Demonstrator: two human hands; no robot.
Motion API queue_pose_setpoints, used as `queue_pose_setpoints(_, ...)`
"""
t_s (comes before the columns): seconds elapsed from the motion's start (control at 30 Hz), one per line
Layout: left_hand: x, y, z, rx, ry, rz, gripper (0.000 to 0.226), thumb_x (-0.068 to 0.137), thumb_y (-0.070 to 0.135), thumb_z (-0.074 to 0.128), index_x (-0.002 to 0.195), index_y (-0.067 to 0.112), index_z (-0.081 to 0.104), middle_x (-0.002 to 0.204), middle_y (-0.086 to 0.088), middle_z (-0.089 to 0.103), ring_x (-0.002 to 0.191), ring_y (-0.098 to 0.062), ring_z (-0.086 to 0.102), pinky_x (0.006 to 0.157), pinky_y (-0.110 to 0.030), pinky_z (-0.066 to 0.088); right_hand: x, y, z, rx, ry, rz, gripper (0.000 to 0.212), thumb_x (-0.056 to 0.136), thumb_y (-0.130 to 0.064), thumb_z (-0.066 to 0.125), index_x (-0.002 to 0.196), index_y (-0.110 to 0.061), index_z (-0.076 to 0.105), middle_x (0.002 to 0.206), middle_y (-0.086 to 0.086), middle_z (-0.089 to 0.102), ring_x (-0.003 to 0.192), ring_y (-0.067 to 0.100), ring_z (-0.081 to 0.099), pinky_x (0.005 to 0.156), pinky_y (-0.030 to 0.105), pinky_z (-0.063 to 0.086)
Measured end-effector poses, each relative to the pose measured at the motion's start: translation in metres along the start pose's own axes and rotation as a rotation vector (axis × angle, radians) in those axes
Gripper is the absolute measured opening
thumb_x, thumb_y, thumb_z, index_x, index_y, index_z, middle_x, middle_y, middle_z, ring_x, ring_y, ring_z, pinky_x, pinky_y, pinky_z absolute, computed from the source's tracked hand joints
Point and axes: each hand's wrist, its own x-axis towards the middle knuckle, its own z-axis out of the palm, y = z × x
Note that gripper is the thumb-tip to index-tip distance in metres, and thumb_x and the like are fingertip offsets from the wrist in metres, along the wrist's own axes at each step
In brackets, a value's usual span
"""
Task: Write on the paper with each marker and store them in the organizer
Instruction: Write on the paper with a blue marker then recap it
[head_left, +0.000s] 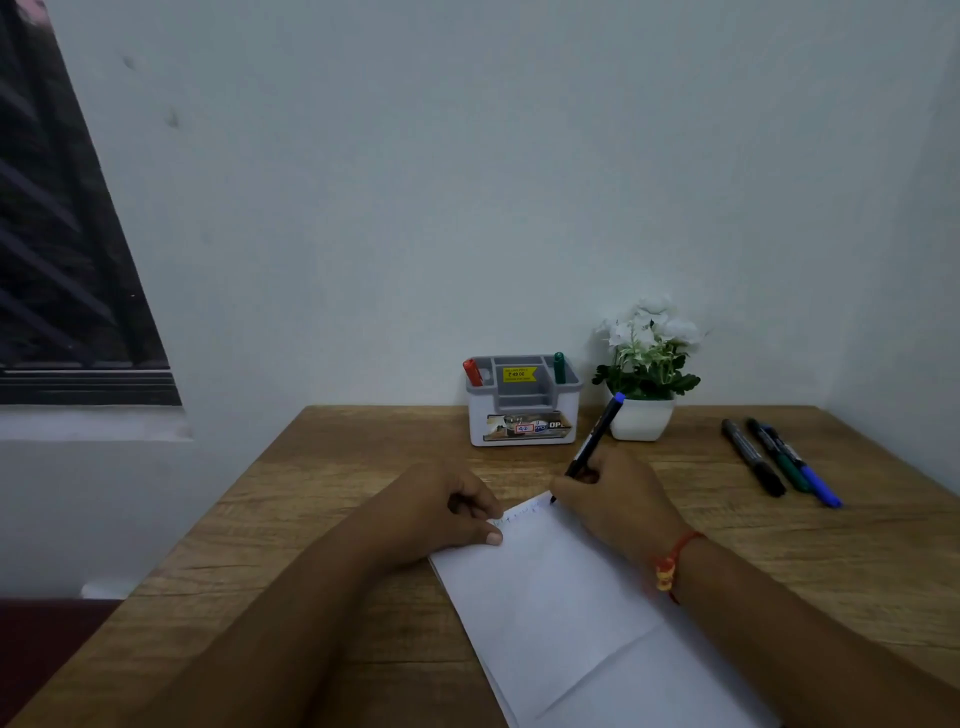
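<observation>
Right, head view: seeing right hand (608, 499) wrapped round the blue-ended marker (595, 441), barrel leaning up and away toward the pot, tip down on the far right corner of the paper (571, 613). Making out faint scribbles along that far edge, too small to read. Got left hand (441, 512) with fingers curled, thumb and forefinger pinning the paper's far left corner to the table (311, 493). Noting a red thread band (675, 561) on the right wrist. Seeing the paper flat and skewed between the two forearms, running off the bottom of frame, one fold crease across its near part. Finding the organizer (522, 415) at the back of the table near the wall: white body, grey insert, yellow sticker inside, printed label on the front. Counting two stored in it: red marker (472, 372) in the left slot, green marker (559, 367) in the right slot, both sticking up above the rim. Spotting a white flower pot (641, 418) just beside the organizer on its right, partly behind the held marker's blue end. Counting three more lying side by side on the table, well right of the paper: black-capped marker (753, 457), green-capped marker (782, 460), blue-capped marker (815, 483). Also catching a dark barred window (62, 260) at far left
</observation>
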Motion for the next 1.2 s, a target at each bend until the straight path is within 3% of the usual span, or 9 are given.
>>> queue_pose_setpoints(0.2,-0.003,0.003,0.0,-0.003,0.038,0.003,0.021,0.074,0.031,0.083,0.093,0.03,0.074,0.093,0.012,0.07,0.077,0.002,0.059,0.066,-0.008,0.044,-0.002,-0.002,-0.005,0.24,0.002,0.057,0.008,0.088,-0.014,0.065,0.084,-0.01,0.07,0.067,0.003,0.067,0.053,0.012,0.058,0.044,0.019,0.046)
queue_pose_setpoints(0.33,-0.005,0.005,-0.004,0.007,0.259,-0.06,0.017,0.071,0.033,0.084,0.078,0.032,0.068,0.084,0.01,0.068,0.074,-0.003,0.058,0.057,-0.01,0.042,-0.007,-0.01,-0.014,0.357,-0.058,0.001,0.009,0.09,-0.007,0.062,0.088,-0.007,0.07,0.062,0.001,0.065,0.054,0.007,0.058,0.045,0.017,0.047)
queue_pose_setpoints(0.4,-0.004,0.003,-0.006,0.001,0.391,-0.111,0.02,0.072,0.031,0.083,0.083,0.027,0.067,0.082,0.008,0.065,0.075,-0.007,0.057,0.058,-0.012,0.04,-0.009,-0.013,-0.019,0.412,-0.093,-0.003,0.01,0.091,-0.006,0.062,0.088,-0.01,0.07,0.066,0.002,0.068,0.062,0.009,0.062,0.049,0.018,0.05)
queue_pose_setpoints(0.47,-0.003,0.001,-0.006,0.028,0.409,-0.151,0.023,0.076,0.031,0.08,0.094,0.025,0.068,0.091,0.008,0.064,0.081,-0.009,0.057,0.062,-0.015,0.042,-0.011,-0.014,-0.022,0.441,-0.115,0.008,0.01,0.092,-0.006,0.062,0.09,-0.009,0.071,0.073,0.006,0.071,0.07,0.012,0.066,0.055,0.021,0.054)
queue_pose_setpoints(0.63,0.003,-0.002,-0.003,0.239,0.204,-0.196,0.037,0.088,0.034,0.067,0.123,0.022,0.065,0.122,0.004,0.063,0.095,-0.006,0.051,0.076,-0.019,0.039,-0.014,-0.017,-0.021,0.512,-0.135,0.047,0.014,0.096,-0.009,0.061,0.096,-0.002,0.073,0.079,0.012,0.073,0.069,0.011,0.069,0.058,0.023,0.057)
queue_pose_setpoints(0.8,0.003,-0.001,-0.002,0.219,0.208,-0.165,0.026,0.091,0.028,0.065,0.116,0.022,0.069,0.116,0.005,0.067,0.094,-0.005,0.053,0.067,-0.011,0.037,-0.014,-0.021,-0.021,0.601,-0.142,0.108,0.024,0.099,-0.015,0.055,0.089,-0.006,0.075,0.078,0.009,0.076,0.069,0.012,0.071,0.061,0.026,0.06)
queue_pose_setpoints(0.9,0.001,-0.001,-0.005,0.161,0.324,-0.145,0.022,0.091,0.026,0.065,0.113,0.024,0.068,0.109,0.008,0.066,0.092,-0.005,0.053,0.067,-0.01,0.036,-0.016,-0.021,-0.023,0.623,-0.121,0.074,0.021,0.101,-0.016,0.055,0.088,-0.01,0.071,0.082,0.011,0.076,0.071,0.013,0.072,0.061,0.027,0.06)
queue_pose_setpoints(1.03,-0.003,0.003,-0.009,0.037,0.532,-0.061,0.022,0.088,0.023,0.069,0.109,0.024,0.069,0.096,0.013,0.064,0.086,-0.004,0.056,0.07,-0.012,0.04,-0.014,-0.019,-0.026,0.627,-0.096,-0.004,0.01,0.098,-0.017,0.063,0.092,-0.014,0.07,0.079,0.007,0.074,0.067,0.007,0.069,0.055,0.022,0.053)
queue_pose_setpoints(1.2,-0.006,0.011,-0.009,-0.065,0.541,0.033,0.021,0.086,0.018,0.071,0.105,0.028,0.07,0.098,0.016,0.067,0.093,0.0,0.059,0.079,-0.014,0.044,-0.017,-0.024,-0.029,0.823,-0.147,0.002,0.019,0.099,-0.013,0.059,0.097,-0.003,0.075,0.075,0.009,0.071,0.065,0.01,0.065,0.055,0.022,0.051)
